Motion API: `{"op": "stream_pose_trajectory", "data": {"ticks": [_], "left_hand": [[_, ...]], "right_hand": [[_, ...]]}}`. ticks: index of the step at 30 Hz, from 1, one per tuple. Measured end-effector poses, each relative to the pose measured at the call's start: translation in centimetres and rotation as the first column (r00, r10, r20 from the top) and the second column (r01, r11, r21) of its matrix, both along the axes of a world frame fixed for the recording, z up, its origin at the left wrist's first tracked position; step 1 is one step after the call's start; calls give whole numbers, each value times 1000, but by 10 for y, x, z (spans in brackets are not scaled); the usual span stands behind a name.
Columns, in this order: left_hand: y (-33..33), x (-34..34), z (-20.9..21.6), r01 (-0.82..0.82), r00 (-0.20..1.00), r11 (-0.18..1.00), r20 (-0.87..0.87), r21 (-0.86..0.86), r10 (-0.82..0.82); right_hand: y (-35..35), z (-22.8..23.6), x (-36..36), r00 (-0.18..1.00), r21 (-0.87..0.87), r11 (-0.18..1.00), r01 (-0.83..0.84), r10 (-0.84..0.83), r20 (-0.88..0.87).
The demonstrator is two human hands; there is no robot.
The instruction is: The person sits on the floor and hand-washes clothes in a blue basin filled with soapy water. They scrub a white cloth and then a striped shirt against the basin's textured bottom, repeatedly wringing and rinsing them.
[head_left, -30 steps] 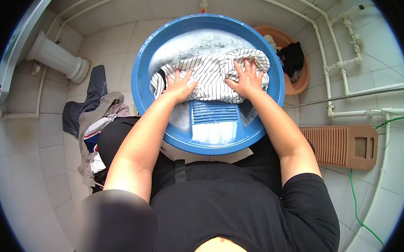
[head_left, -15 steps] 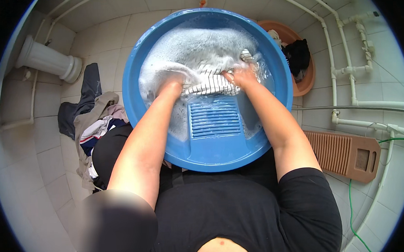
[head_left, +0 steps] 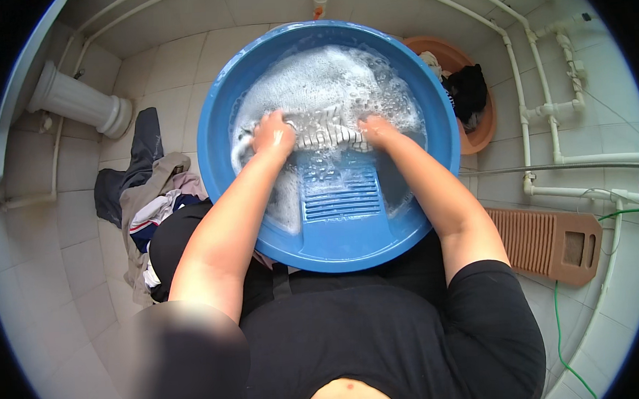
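A large round blue basin (head_left: pixel 442 113) holds sudsy water with thick white foam (head_left: pixel 320 73). A white garment with dark stripes (head_left: pixel 328 135) lies bunched and wet across it, just beyond the ribbed washboard (head_left: pixel 341 198) built into the basin's near side. My left hand (head_left: pixel 273 134) is closed on the garment's left end, knuckles up and above the water. At the right end, my right hand (head_left: pixel 378 131) grips the same cloth, its fingertips partly hidden in water and fabric. Part of the garment is under the suds.
Several clothes (head_left: pixel 156 183) lie heaped on the tiled floor at the left. An orange basin (head_left: pixel 484 137) with dark and light laundry stands behind at the right. A brown washboard (head_left: pixel 546 244), a green hose (head_left: pixel 559 331) and white pipes (head_left: pixel 523 116) are along the right side.
My left hand has risen out of the foam and shows more clearly. My right hand has shifted slightly left and down. The garment is stretched between them, and the foam has spread differently.
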State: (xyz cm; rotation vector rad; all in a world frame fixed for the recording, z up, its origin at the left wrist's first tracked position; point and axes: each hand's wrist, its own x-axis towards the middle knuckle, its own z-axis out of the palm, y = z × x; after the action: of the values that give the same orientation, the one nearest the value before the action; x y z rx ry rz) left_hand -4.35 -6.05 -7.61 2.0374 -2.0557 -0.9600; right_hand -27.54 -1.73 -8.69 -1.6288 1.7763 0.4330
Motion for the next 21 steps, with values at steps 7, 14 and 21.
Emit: {"op": "stream_pose_trajectory", "data": {"ticks": [7,14,21], "left_hand": [[47,-18,24,625,780,714,272,-314,-563],[53,19,50,729,685,662,194,-173,-703],[67,43,99,777,628,630,88,0,-774]], "right_hand": [[67,23,36,994,-400,913,76,-101,-42],[93,66,16,991,-380,922,76,-26,134],[89,34,-22,940,-574,744,341,-288,185]]}}
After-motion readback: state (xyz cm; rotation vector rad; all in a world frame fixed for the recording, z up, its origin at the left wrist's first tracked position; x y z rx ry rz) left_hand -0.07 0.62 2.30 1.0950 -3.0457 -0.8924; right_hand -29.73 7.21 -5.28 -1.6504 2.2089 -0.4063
